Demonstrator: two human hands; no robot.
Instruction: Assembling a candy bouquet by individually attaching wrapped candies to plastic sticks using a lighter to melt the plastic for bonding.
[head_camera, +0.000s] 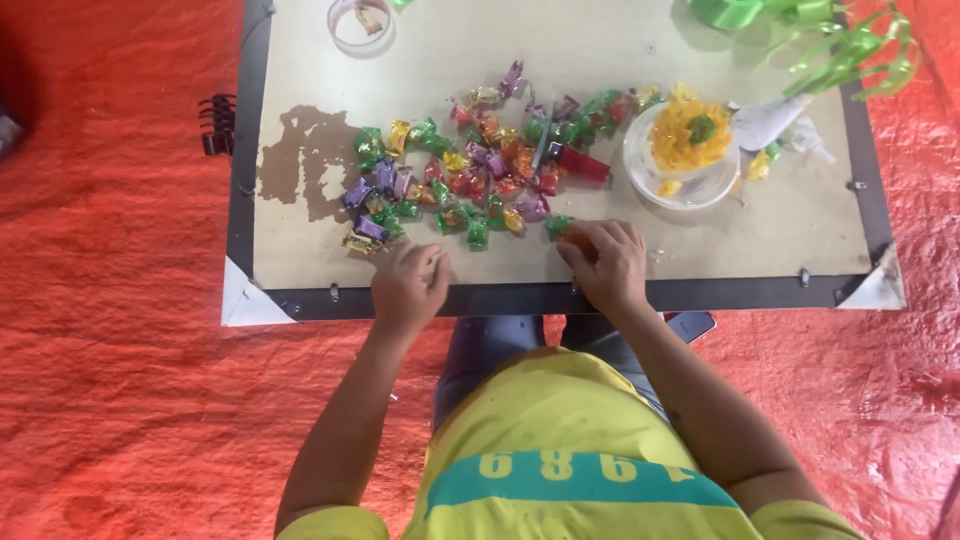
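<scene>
Bright wrapped candies (470, 165) lay mid-board beside a clear bowl (690, 185). Right hand (605, 262) pinched a green candy (558, 225); left hand (408, 285) curled, grip unclear.

Bright, even daylight, soft shadows, slight overall blur, glare on the red tarp (120, 380).

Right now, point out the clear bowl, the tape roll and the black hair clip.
clear bowl (690, 188), head view, near rim.
tape roll (344, 40), head view, ring's left edge.
black hair clip (216, 124), head view, middle teeth.

Right hand (605, 262) touches a green candy (557, 225) on the board (600, 40).
</scene>
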